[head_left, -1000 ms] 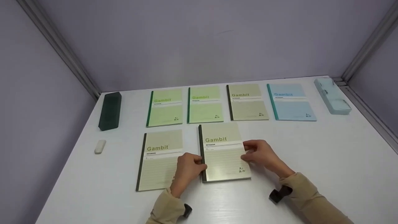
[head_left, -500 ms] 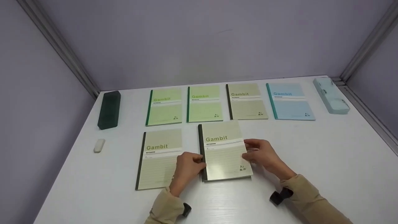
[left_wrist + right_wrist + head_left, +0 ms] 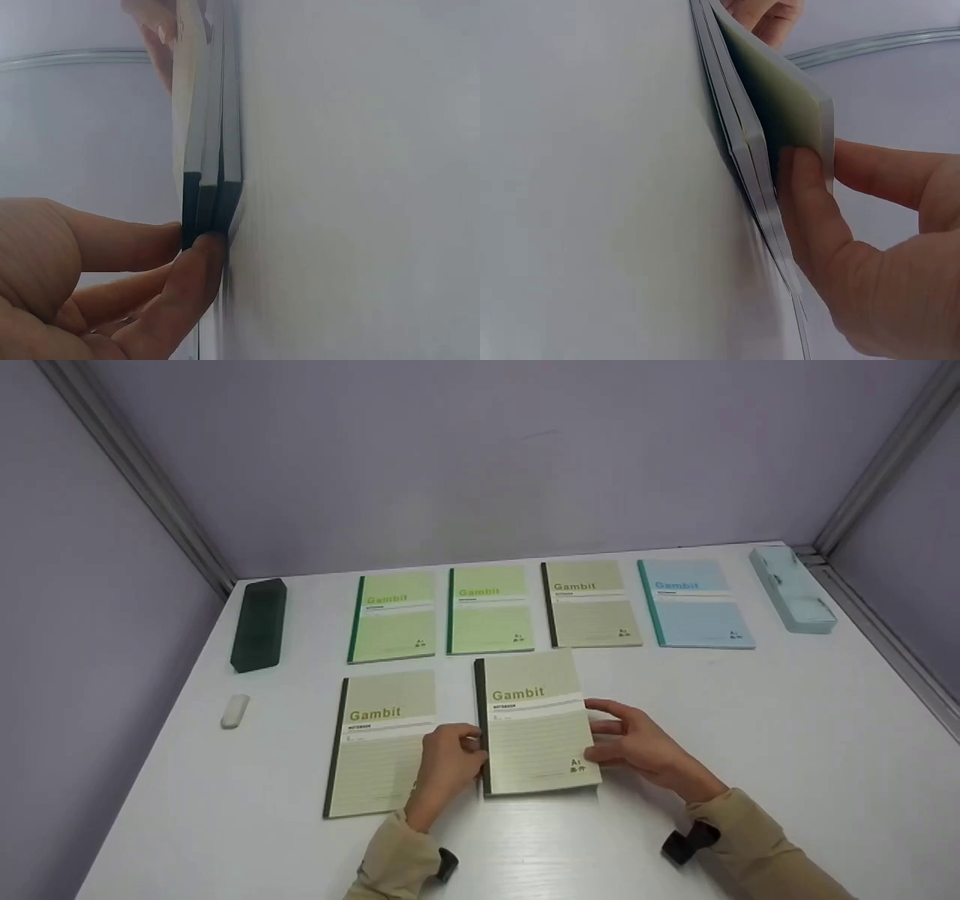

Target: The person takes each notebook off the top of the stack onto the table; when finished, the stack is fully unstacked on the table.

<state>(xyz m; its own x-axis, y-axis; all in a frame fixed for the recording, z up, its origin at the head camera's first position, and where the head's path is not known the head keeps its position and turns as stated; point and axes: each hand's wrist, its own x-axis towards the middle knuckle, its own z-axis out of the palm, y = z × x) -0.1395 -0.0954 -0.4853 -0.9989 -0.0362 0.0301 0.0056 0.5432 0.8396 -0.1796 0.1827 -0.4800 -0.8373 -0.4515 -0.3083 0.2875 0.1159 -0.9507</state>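
Observation:
A khaki notebook (image 3: 536,735) with a dark spine lies on top of a small stack at the front middle of the table. My left hand (image 3: 448,761) holds the spine side, thumb and fingers at the spines (image 3: 206,214) in the left wrist view. On the opposite side, my right hand (image 3: 649,750) pinches the top notebook's edge, thumb over the cover and fingers beneath. That edge is raised, and the right wrist view shows a gap between the top notebook (image 3: 795,97) and the lower notebooks (image 3: 739,124). Another khaki notebook (image 3: 379,757) lies left of the stack, partly behind my left hand.
Along the back lie two green notebooks (image 3: 394,630) (image 3: 491,626), a khaki notebook (image 3: 592,619) and a blue notebook (image 3: 697,619). A dark green box (image 3: 259,624) and a white eraser (image 3: 235,711) are at the left. A pale blue case (image 3: 793,592) stands far right.
My right hand has shifted slightly down the notebook's right edge, toward the near corner, and its fingers have spread. My left hand stays at the spine. The head view has shifted slightly.

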